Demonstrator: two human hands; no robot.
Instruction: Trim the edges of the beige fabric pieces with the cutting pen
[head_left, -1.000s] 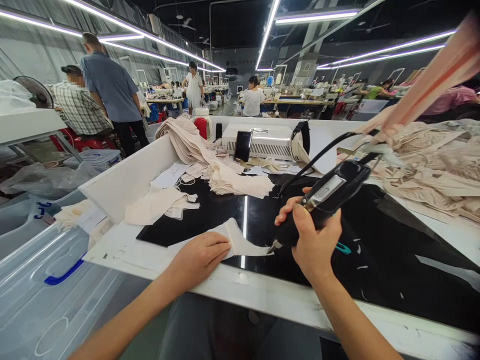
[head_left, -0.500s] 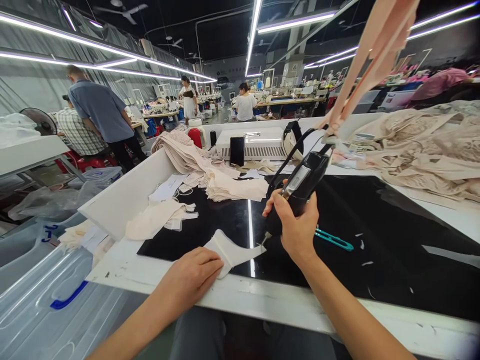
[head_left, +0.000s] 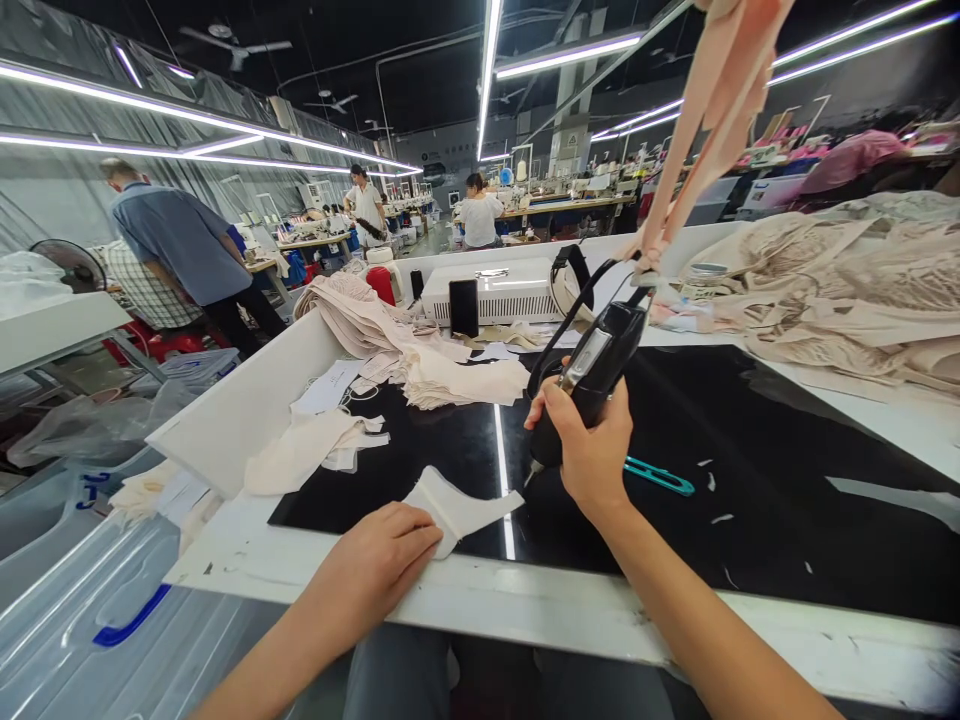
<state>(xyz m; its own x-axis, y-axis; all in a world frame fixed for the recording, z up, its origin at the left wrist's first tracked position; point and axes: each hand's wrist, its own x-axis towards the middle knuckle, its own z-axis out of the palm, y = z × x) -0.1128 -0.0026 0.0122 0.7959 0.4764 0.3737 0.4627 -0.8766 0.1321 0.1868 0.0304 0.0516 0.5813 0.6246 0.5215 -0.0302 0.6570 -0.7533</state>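
Note:
My left hand [head_left: 390, 553], fingers bent and pressed together, grips the near edge of a white fabric piece [head_left: 435, 499] on the black board. The piece has a raised seam and a narrow end reaching right. In my right hand [head_left: 592, 440] is a black electric cutter [head_left: 606, 350] with a metal plate on its side. It tilts down to the left. Its thin tip, partly lost against the dark board, is just above the fabric's narrow end. A pair of teal thread snips or a similar slim teal tool [head_left: 660, 475] lies right of my right hand.
Pink fabric strips [head_left: 690, 140] tie the cutter from above. Stacked beige pieces [head_left: 465, 382] and cream pieces [head_left: 292, 455] lie left and behind. A white vented box [head_left: 517, 300] and a phone [head_left: 463, 307] stand at the back. Beige fabric [head_left: 862, 290] is heaped right. People are beyond.
The cutter's tip has lifted slightly from the fabric's narrow end. Both hands keep their hold, and the whole view has shifted a little.

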